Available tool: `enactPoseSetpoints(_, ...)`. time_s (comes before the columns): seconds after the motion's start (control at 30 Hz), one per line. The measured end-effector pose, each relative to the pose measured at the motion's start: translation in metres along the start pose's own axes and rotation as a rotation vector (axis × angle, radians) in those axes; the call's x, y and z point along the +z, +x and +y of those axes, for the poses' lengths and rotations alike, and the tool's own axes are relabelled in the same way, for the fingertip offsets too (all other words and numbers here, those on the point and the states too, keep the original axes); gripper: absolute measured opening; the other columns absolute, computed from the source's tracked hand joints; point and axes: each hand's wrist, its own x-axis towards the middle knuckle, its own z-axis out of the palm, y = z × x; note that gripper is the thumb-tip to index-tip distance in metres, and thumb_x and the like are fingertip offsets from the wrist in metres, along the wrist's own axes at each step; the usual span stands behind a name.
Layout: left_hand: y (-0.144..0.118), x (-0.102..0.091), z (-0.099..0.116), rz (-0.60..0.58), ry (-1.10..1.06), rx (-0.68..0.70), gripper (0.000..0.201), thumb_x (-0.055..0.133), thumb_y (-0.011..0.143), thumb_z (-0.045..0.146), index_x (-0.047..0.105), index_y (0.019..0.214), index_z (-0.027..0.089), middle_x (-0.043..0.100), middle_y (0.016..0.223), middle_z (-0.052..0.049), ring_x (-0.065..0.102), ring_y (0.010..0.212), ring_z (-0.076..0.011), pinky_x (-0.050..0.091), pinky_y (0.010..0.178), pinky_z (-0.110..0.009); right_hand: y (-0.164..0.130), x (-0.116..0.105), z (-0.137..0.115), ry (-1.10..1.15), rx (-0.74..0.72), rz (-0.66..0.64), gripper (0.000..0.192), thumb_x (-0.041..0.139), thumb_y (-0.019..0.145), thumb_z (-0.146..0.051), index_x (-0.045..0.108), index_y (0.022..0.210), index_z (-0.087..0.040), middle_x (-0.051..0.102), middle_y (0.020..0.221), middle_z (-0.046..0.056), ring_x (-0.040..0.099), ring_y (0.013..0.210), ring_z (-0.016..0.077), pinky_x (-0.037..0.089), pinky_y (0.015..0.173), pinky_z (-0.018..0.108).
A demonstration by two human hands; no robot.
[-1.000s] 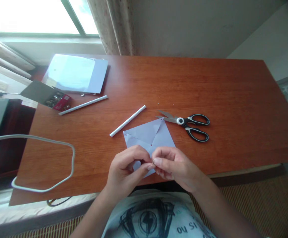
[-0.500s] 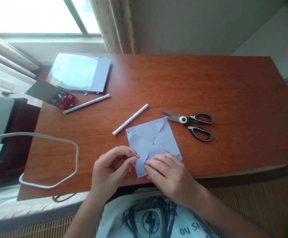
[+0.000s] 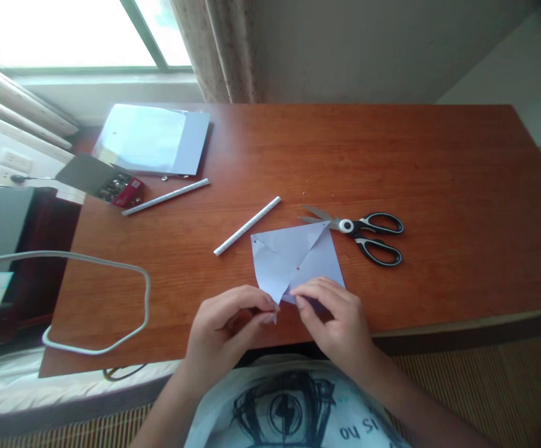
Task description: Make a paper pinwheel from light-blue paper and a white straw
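A pale blue square of paper [image 3: 293, 255], cut along its diagonals and marked with small red dots, lies near the front edge of the wooden table [image 3: 438, 186]. My left hand [image 3: 231, 326] pinches the paper's near corner and lifts it a little. My right hand [image 3: 338, 320] holds the near flap beside it, fingertips on the paper. A white paper stick [image 3: 247, 225] lies just beyond the sheet's left corner. Black-handled scissors [image 3: 361, 231] rest to the right of the sheet.
At the back left lie a stack of pale sheets [image 3: 153, 138], an open box of metal pins [image 3: 112, 183] and a second white stick [image 3: 165, 196]. A white cable loop [image 3: 97, 298] hangs over the table's left front edge. A window and curtain are behind.
The paper has turned and slid slightly right. My hands, apart half a second ago, have come back together at its near corner, which is now lifted off the table.
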Motion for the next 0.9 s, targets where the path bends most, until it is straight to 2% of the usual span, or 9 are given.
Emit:
enactPoseSetpoints(0.2, 0.007, 0.002, 0.004, -0.081, 0.140, 0.127, 0.019, 0.072, 0.086, 0.003, 0.069, 0.096, 0.019, 0.077, 0.089, -0.002, 0.073, 0.082, -0.0121, 0.058, 0.079, -0.018, 0.007, -0.004, -0.004, -0.001, 0.099, 0.000, 0.010, 0.064, 0.094, -0.015, 0.071, 0.089, -0.021, 0.074, 0.082, 0.001, 0.067, 0.077, 0.0171, 0.051, 0.070, 0.029)
enactPoseSetpoints(0.37, 0.010, 0.003, 0.003, -0.084, 0.225, 0.191, 0.017, 0.069, 0.088, 0.004, 0.070, 0.098, 0.018, 0.076, 0.088, -0.005, 0.072, 0.081, -0.0149, 0.058, 0.076, -0.023, 0.009, -0.008, -0.004, -0.023, 0.065, -0.002, 0.009, 0.064, 0.094, -0.016, 0.069, 0.088, -0.021, 0.073, 0.082, 0.001, 0.065, 0.076, 0.0172, 0.050, 0.071, 0.030)
enactPoseSetpoints(0.53, 0.013, 0.004, -0.001, -0.085, 0.297, 0.225, 0.017, 0.069, 0.088, 0.006, 0.070, 0.098, 0.020, 0.077, 0.088, -0.004, 0.071, 0.084, -0.0167, 0.058, 0.079, -0.026, 0.010, -0.013, -0.005, 0.026, -0.012, -0.014, 0.011, 0.062, 0.095, -0.014, 0.067, 0.091, -0.022, 0.074, 0.087, 0.002, 0.069, 0.084, 0.0186, 0.054, 0.079, 0.032)
enactPoseSetpoints(0.67, 0.014, 0.006, -0.008, -0.108, 0.393, 0.241, 0.016, 0.067, 0.090, 0.007, 0.069, 0.099, 0.020, 0.079, 0.094, -0.003, 0.074, 0.088, -0.0158, 0.057, 0.082, -0.026, 0.007, -0.015, -0.004, 0.051, 0.062, 0.003, 0.013, 0.060, 0.097, -0.014, 0.068, 0.099, -0.023, 0.077, 0.095, 0.002, 0.073, 0.088, 0.0175, 0.057, 0.081, 0.028)
enactPoseSetpoints(0.9, 0.014, 0.009, -0.011, -0.153, 0.487, 0.230, 0.014, 0.065, 0.092, 0.009, 0.068, 0.099, 0.021, 0.079, 0.097, -0.001, 0.074, 0.089, -0.0150, 0.055, 0.081, -0.026, 0.002, -0.008, 0.002, 0.138, 0.137, 0.213, 0.011, 0.062, 0.097, -0.016, 0.068, 0.101, -0.025, 0.077, 0.099, 0.002, 0.072, 0.094, 0.0164, 0.057, 0.086, 0.027)
